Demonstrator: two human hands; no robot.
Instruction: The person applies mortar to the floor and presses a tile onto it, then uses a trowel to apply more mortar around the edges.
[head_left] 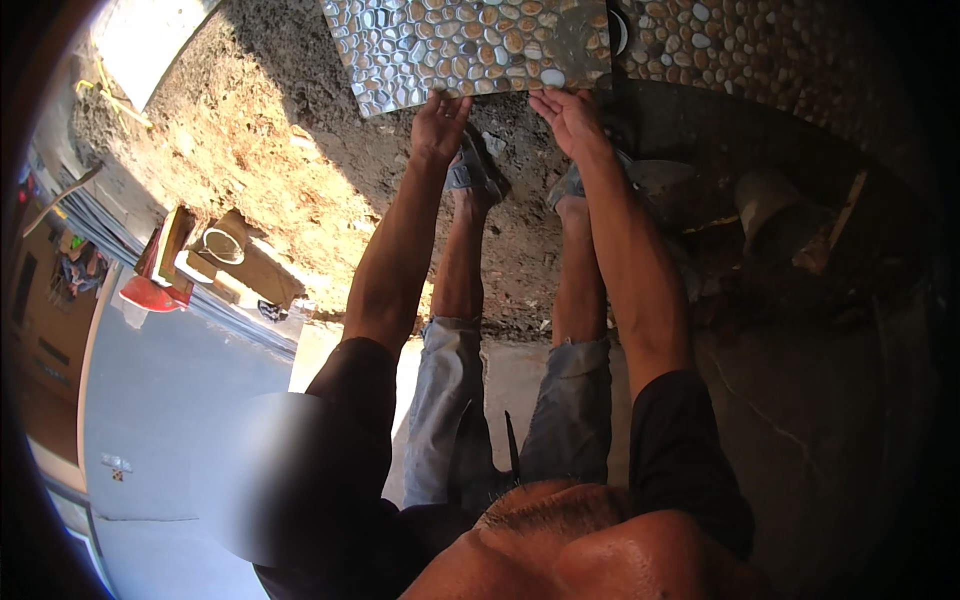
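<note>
A square tile (470, 50) with a glossy pebble pattern in brown, white and grey lies at the top, partly cut off by the picture's rim. My left hand (438, 128) grips its near edge left of the middle, fingertips at the rim. Farther right along the same edge, my right hand (573, 122) holds the tile too, palm turned up and some fingers hidden beneath it. More pebble-patterned tile surface (760, 45) extends to the right, with a pale rounded object (620, 33) partly showing at the gap between them.
Rough, sunlit soil (290, 160) surrounds my sandalled feet (470, 172). In shade at the right are a bucket (775, 215) and a flat, trowel-like shape (660, 175). Another bucket (225, 240), wood pieces (172, 245) and a red object (153, 294) stand at the left.
</note>
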